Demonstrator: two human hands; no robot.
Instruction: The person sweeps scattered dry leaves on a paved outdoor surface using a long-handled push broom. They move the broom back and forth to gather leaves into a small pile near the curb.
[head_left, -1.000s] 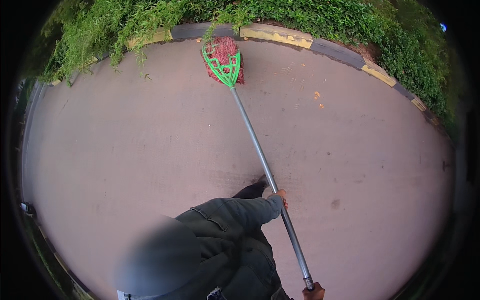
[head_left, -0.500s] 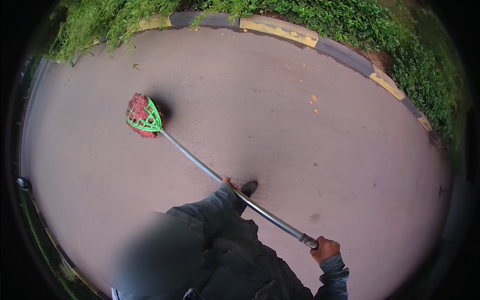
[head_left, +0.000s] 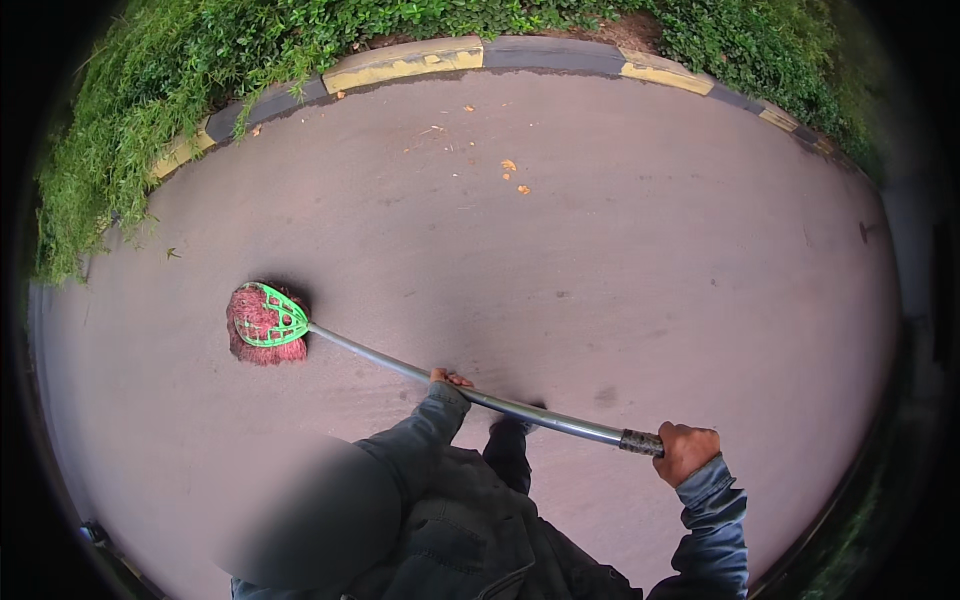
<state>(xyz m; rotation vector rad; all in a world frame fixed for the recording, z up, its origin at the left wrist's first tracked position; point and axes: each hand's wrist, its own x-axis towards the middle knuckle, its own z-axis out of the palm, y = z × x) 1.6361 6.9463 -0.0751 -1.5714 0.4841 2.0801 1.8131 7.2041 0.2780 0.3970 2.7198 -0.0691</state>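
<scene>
Now the broom [head_left: 265,322] has swung further left, both hands clenched round its handle [head_left: 520,408].

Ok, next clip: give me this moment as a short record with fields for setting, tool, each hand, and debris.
setting: paved path bordered by a yellow and grey kerb and green plants
tool: broom, red bristles in a green head, head resting on the paving at the person's left, long grey metal handle
left hand: grips the handle mid-shaft
right hand: closed around the handle's dark upper end
debris: a few small orange leaves near the kerb, apart from the broom
</scene>
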